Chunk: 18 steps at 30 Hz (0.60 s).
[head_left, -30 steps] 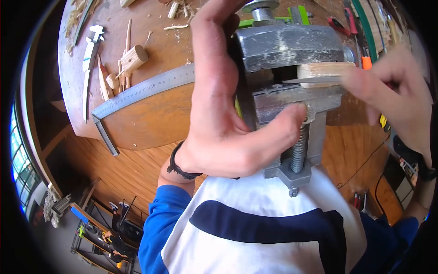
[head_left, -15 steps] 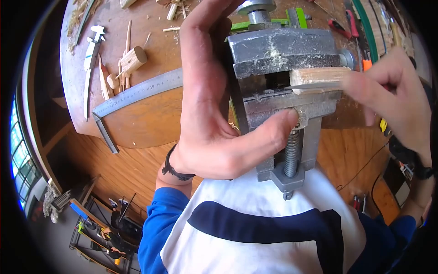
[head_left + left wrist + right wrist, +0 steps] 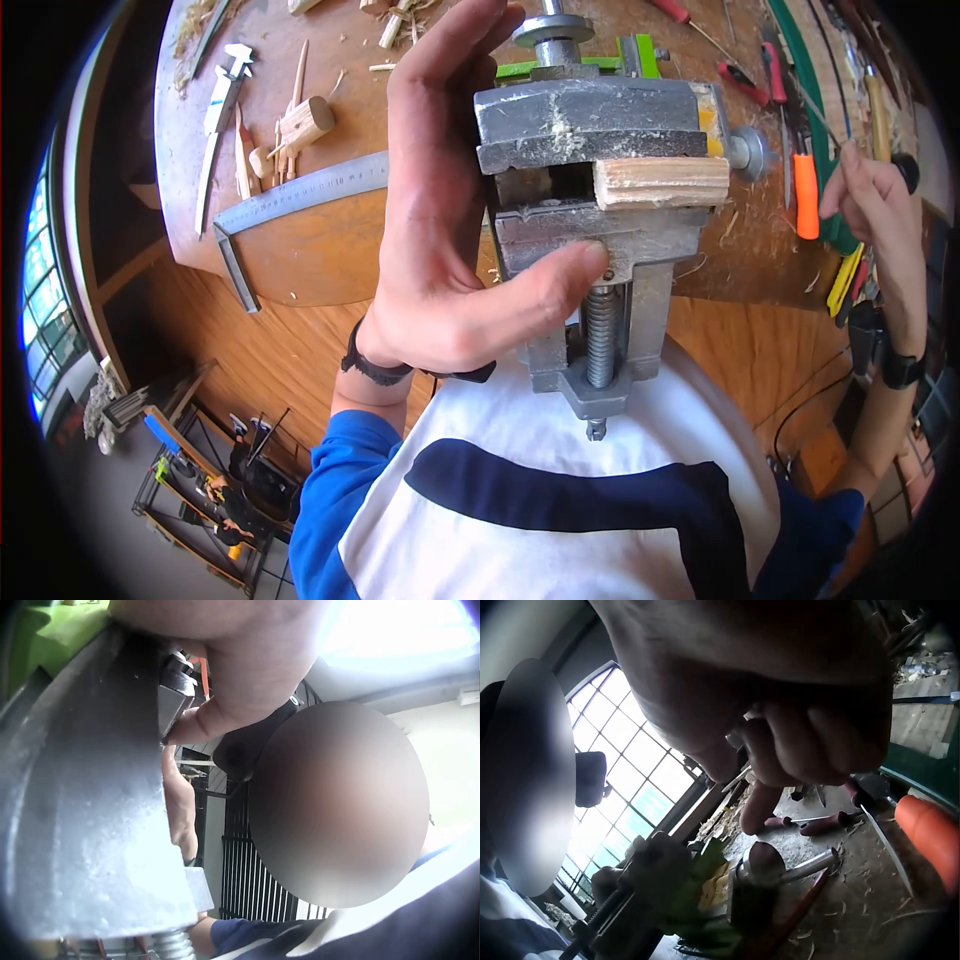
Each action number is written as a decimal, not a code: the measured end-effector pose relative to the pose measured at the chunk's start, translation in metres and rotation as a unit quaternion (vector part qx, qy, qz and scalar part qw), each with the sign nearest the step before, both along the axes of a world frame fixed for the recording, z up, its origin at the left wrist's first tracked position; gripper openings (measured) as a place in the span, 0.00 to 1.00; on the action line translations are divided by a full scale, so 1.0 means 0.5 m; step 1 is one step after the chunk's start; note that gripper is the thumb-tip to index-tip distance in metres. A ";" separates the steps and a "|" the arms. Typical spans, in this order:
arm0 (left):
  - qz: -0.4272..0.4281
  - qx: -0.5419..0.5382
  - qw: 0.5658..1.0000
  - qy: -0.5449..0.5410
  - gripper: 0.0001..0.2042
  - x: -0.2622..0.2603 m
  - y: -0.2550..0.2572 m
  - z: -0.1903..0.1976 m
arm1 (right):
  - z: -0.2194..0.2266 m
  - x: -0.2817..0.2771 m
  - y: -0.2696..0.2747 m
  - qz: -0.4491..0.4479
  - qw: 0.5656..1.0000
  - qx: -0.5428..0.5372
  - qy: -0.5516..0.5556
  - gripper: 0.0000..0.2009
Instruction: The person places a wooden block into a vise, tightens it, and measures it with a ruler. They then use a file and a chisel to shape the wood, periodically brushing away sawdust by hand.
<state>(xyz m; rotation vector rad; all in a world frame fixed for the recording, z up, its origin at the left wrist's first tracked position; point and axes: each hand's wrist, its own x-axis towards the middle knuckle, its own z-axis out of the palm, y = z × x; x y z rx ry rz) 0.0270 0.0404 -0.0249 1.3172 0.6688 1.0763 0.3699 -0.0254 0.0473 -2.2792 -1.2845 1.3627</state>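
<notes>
The scuffed grey metal vise [image 3: 590, 108] holds the wood block [image 3: 660, 184], pale, squared and ridged along its grain, at the right end of its jaws. The left hand [image 3: 430, 250] spans wide, gripping the vise; the right hand [image 3: 885, 205], fingers curled, pinches a thin tool [image 3: 818, 112]. Only the head view shows the block and, on the brown table [image 3: 330, 235], the steel caliper [image 3: 222, 105]. The right wrist view shows the right fingers' curled undersides.

Bright gridded window [image 3: 634, 769], wooden floor [image 3: 255, 350]
</notes>
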 end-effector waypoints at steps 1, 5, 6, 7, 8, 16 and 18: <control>0.031 -0.050 0.998 0.014 0.55 0.020 -0.013 0.038 | -0.001 -0.006 0.001 -0.009 1.000 0.022 0.014 0.26; -0.051 0.115 0.992 0.020 0.55 -0.031 0.029 -0.056 | 0.029 -0.060 -0.004 -0.001 0.995 0.100 -0.002 0.17; -0.053 0.114 0.992 0.019 0.55 -0.036 0.028 -0.061 | 0.032 -0.082 -0.006 0.016 0.989 0.144 0.012 0.15; -0.058 0.114 0.992 0.017 0.55 -0.038 0.027 -0.062 | 0.032 -0.106 -0.010 0.031 0.981 0.187 0.024 0.14; -0.061 0.114 0.991 0.015 0.55 -0.039 0.028 -0.062 | 0.036 -0.121 -0.012 0.047 0.971 0.232 0.036 0.12; -0.048 0.127 0.990 0.034 0.51 -0.043 0.015 -0.037 | 0.042 -0.214 0.021 0.259 0.922 0.282 0.055 0.09; -0.032 0.089 0.995 0.028 0.51 -0.032 0.000 -0.015 | 0.040 -0.211 0.033 0.265 0.927 0.255 0.069 0.10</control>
